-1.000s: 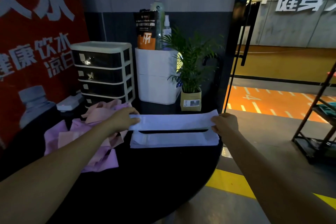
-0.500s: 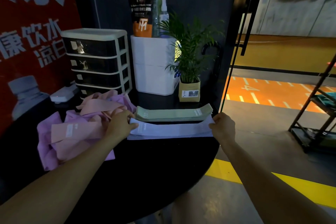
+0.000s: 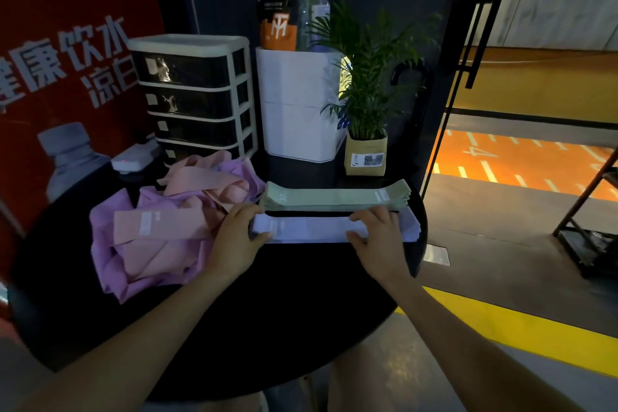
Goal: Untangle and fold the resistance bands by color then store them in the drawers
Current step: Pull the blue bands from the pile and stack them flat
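A pale lavender-white band (image 3: 311, 228) lies flat and folded lengthwise on the round black table (image 3: 267, 304), a little past the table's middle toward one o'clock. The left hand (image 3: 239, 236) pinches its left end, thumb under the edge and fingers curled over the top. The right hand (image 3: 379, 234) presses the band near its right end, fingers bent down over it (whether the thumb is tucked beneath is hard to tell in this dim light). A bit of the same pale material sticks out beyond the right hand toward the table's three o'clock rim.

Just behind the band, toward twelve o'clock and nearly touching it, sits a neat stack of folded green bands (image 3: 334, 198). At nine to ten o'clock lies a loose heap of pink and lilac bands (image 3: 167, 224), touching the left hand.

Farther back, at eleven o'clock, stands a drawer unit (image 3: 194, 97) with dark fronts, all closed. At twelve o'clock is a white bin (image 3: 297, 110), with a potted plant (image 3: 366, 130) beside it at one o'clock.
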Demonstrator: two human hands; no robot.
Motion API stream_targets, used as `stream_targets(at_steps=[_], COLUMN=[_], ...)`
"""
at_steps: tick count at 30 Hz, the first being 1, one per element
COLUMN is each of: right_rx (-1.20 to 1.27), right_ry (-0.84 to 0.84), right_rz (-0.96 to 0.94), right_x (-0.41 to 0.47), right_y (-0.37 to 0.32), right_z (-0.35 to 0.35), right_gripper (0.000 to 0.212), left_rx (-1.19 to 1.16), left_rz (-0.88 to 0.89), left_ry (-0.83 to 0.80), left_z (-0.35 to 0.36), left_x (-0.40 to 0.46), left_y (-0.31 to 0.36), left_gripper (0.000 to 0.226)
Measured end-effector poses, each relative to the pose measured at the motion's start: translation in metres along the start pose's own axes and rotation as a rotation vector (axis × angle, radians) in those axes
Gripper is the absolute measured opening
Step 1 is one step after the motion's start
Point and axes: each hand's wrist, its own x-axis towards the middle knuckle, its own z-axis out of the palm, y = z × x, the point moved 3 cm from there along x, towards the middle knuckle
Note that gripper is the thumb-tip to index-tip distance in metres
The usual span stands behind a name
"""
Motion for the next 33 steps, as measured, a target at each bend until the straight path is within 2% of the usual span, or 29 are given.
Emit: stream_targets(at_steps=[5,9,16,27,33], right_rx=[-0.035,-0.064,-0.092,-0.118,-0.046], right_ry=[-0.072,-0.067,-0.046,-0.086,-0.128], right_rz=[-0.057,-0.033,-0.018,-0.022,-0.044], right_x=[-0.011,-0.011,-0.011,-0.012,0.035], right_y=[0.001,0.003,0.003,-0.009,-0.054], right_z=[0.019,0.020,0.021,0.017,0.022], right_gripper=[0.024,0.019,0.022,0.027,0.031], left_rx=[-0.031,-0.047,-0.063,-0.060,0.011], left_rz=[0.023,0.002,-0.024,-0.034,0.015], left_ry=[0.028,0.070,0.089,0.039,0.141], left_z=[0.006,0.012,0.017,0.008,-0.034], left_x=[-0.012,-0.013,-0.014,-0.011,0.025], left_y=[-0.006,-0.008,-0.010,0.000,0.015], left_gripper=[0.045,0.040,0.039,0.042,0.023])
